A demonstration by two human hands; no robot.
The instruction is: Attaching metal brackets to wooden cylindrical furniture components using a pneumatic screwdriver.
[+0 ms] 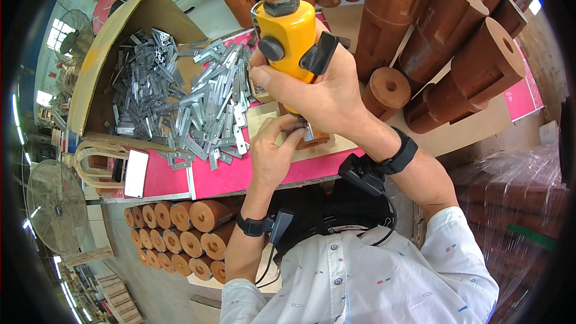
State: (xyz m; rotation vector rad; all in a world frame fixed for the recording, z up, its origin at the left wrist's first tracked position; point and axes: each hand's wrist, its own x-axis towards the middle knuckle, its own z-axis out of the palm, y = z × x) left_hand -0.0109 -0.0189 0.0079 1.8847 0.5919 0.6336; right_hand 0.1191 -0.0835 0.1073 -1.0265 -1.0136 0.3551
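Observation:
My right hand (324, 93) is wrapped round a yellow power screwdriver (303, 30) with a black knob and a black lever, its tip pointing down. Just below that tip, my left hand (270, 150) pinches a small metal bracket (309, 132) against a brown, cylinder-like piece (318, 140). Most of this piece is hidden behind my hands. Left of them, a heap of loose grey metal brackets (210, 105) spills from a cardboard box (96, 66) lying on its side.
Brown cylinders (462, 69) stand and lean on the table (240, 175) at the right and back. More cylinders (210, 216) are stacked below its left front edge. A white phone (137, 173) leans on a wooden holder. Wrapped goods (510, 204) stand at the right.

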